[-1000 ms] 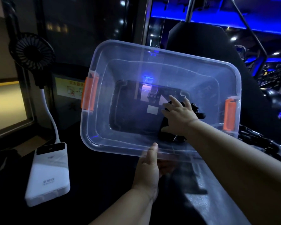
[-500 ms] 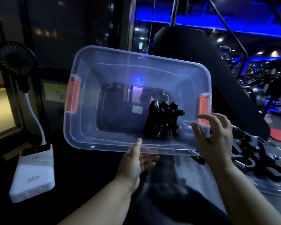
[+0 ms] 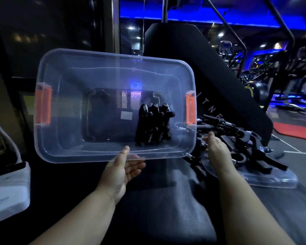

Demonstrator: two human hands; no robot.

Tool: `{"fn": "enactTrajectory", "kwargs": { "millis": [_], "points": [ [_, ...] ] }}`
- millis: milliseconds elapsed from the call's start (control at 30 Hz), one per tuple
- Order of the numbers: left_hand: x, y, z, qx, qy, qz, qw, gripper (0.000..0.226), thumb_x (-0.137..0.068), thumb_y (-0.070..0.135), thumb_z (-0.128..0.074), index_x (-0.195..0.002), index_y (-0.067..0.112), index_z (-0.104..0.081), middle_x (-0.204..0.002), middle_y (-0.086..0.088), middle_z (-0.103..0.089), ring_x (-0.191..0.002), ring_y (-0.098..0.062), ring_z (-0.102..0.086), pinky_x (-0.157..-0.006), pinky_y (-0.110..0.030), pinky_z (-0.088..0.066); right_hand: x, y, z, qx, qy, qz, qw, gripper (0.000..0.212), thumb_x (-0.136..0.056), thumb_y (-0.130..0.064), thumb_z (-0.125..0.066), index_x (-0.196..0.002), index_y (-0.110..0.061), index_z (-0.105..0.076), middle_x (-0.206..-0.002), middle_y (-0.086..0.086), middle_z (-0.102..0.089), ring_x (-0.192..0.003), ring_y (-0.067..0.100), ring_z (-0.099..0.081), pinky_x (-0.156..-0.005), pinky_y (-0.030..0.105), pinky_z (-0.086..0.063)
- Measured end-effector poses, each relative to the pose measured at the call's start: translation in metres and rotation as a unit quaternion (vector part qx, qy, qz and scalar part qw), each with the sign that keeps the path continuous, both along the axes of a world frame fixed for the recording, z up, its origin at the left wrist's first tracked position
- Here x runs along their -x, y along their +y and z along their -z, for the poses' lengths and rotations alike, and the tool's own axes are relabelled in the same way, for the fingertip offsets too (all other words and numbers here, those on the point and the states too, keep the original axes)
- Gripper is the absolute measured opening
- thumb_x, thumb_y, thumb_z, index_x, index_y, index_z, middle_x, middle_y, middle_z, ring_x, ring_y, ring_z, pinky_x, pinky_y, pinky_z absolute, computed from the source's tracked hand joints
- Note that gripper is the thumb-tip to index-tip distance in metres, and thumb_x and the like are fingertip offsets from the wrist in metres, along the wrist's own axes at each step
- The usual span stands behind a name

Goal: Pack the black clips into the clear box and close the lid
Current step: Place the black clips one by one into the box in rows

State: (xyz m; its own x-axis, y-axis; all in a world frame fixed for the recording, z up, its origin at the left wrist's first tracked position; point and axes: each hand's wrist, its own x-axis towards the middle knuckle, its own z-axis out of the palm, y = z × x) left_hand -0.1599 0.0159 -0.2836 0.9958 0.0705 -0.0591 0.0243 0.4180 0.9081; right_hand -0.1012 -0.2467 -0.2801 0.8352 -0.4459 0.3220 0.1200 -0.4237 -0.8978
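The clear box [image 3: 113, 56] with orange latches is tilted toward me, off the surface. My left hand [image 3: 124, 170] grips its near rim, thumb on top and fingers underneath. A bundle of black clips [image 3: 154, 126] lies inside the box, right of centre. To the right, several loose black clips [image 3: 237, 137] are piled on the clear lid [image 3: 274, 181], which lies flat. My right hand [image 3: 217, 151] reaches down onto that pile just past the box's right corner. Its fingertips are hidden among the clips, and I see nothing held.
A white power bank [image 3: 7, 188] with a white cable sits at the left edge. A black padded backrest [image 3: 201, 68] rises behind the box. Gym machines stand at the far right under blue lights. I work over a dark padded bench [image 3: 157, 209].
My right hand left the bundle of clips in the box, came out over the right rim and dropped to the pile on the lid. The view has swung to the right.
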Motion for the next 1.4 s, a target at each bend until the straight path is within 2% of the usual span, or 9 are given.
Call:
{"fn": "enactTrajectory", "kwargs": {
  "millis": [200, 367, 500, 733, 900, 1067, 1167, 1267, 1400],
  "points": [
    [0.000, -0.001, 0.002, -0.008, -0.004, -0.009, 1.000, 0.037, -0.096, 0.036, -0.047, -0.079, 0.006, -0.061, -0.074, -0.009, -0.074, -0.066, -0.017, -0.070, -0.067, -0.029, -0.050, -0.002, -0.005, 0.005, 0.002, 0.041, 0.028, 0.999, 0.041, -0.093, -0.056, -0.035, -0.098, -0.026, -0.062, -0.099, 0.009, -0.066, -0.096, 0.032, -0.062, -0.090, 0.048, -0.049],
    [0.000, -0.001, 0.002, -0.006, -0.005, -0.014, 1.000, 0.037, -0.096, 0.035, -0.046, -0.080, 0.006, -0.060, -0.072, -0.008, -0.073, -0.063, -0.016, -0.069, -0.065, -0.029, -0.049, -0.010, -0.007, 0.005, 0.036, 0.068, 0.044, 0.996, 0.031, -0.093, -0.045, -0.040, -0.082, -0.023, -0.060, -0.080, 0.002, -0.067, -0.083, 0.028, -0.065, -0.081, 0.041, -0.053],
    [-0.001, -0.002, 0.002, -0.009, -0.003, -0.015, 1.000, 0.037, -0.096, 0.035, -0.046, -0.080, 0.006, -0.060, -0.072, -0.009, -0.074, -0.063, -0.016, -0.069, -0.065, -0.029, -0.049, -0.012, -0.005, 0.000, 0.111, 0.099, 0.070, 0.986, 0.032, -0.092, -0.040, -0.051, -0.116, -0.021, -0.062, -0.108, 0.004, -0.067, -0.104, 0.026, -0.060, -0.076, 0.027, -0.039],
    [-0.002, -0.002, 0.002, -0.011, -0.006, -0.020, 1.000, 0.037, -0.096, 0.035, -0.047, -0.079, 0.006, -0.061, -0.073, -0.009, -0.074, -0.064, -0.016, -0.069, -0.065, -0.029, -0.050, -0.013, 0.002, -0.005, 0.107, 0.123, 0.086, 0.983, 0.043, -0.085, -0.038, -0.059, -0.125, -0.021, -0.056, -0.119, 0.005, -0.064, -0.109, 0.027, -0.058, -0.078, 0.030, -0.040],
    [-0.002, -0.001, 0.003, -0.010, -0.005, -0.021, 1.000, 0.036, -0.096, 0.036, -0.048, -0.079, 0.007, -0.061, -0.074, -0.010, -0.074, -0.063, -0.016, -0.069, -0.066, -0.029, -0.050, 0.002, -0.003, -0.011, 0.068, 0.129, 0.095, 0.985, 0.055, -0.081, -0.037, -0.060, -0.131, -0.017, -0.048, -0.111, 0.004, -0.064, -0.101, 0.026, -0.059, -0.075, 0.030, -0.040],
    [-0.001, -0.001, 0.003, -0.009, -0.004, -0.021, 1.000, 0.036, -0.096, 0.036, -0.048, -0.079, 0.007, -0.060, -0.074, -0.010, -0.074, -0.063, -0.016, -0.069, -0.066, -0.029, -0.049, 0.017, -0.007, -0.011, 0.110, 0.181, 0.089, 0.973, 0.065, -0.075, -0.036, -0.061, -0.133, -0.021, -0.037, -0.081, -0.004, -0.056, -0.085, 0.025, -0.059, -0.074, 0.034, -0.049],
    [0.000, -0.001, 0.003, -0.008, -0.006, -0.021, 1.000, 0.035, -0.096, 0.035, -0.048, -0.079, 0.006, -0.060, -0.073, -0.009, -0.073, -0.063, -0.015, -0.069, -0.063, -0.027, -0.050, 0.022, -0.004, -0.013, 0.165, 0.193, 0.077, 0.964, 0.067, -0.077, -0.035, -0.061, -0.137, -0.023, -0.034, -0.089, -0.003, -0.057, -0.086, 0.023, -0.054, -0.070, 0.031, -0.040],
    [-0.001, -0.001, 0.002, -0.006, -0.008, -0.018, 1.000, 0.035, -0.096, 0.034, -0.047, -0.079, 0.007, -0.060, -0.072, -0.009, -0.073, -0.063, -0.015, -0.069, -0.062, -0.026, -0.050, 0.025, -0.005, -0.015, 0.192, 0.205, 0.079, 0.956, 0.066, -0.078, -0.037, -0.061, -0.137, -0.023, -0.037, -0.104, 0.003, -0.063, -0.103, 0.027, -0.058, -0.074, 0.032, -0.040],
    [-0.001, 0.000, 0.003, -0.004, -0.011, -0.016, 1.000, 0.035, -0.096, 0.034, -0.047, -0.079, 0.007, -0.060, -0.073, -0.010, -0.073, -0.064, -0.016, -0.069, -0.065, -0.028, -0.050, 0.027, -0.004, -0.015, 0.244, 0.211, 0.114, 0.940, 0.067, -0.072, -0.047, -0.066, -0.132, -0.021, -0.049, -0.125, 0.011, -0.052, -0.118, 0.031, -0.046, -0.091, 0.038, -0.045]
  ]
}}
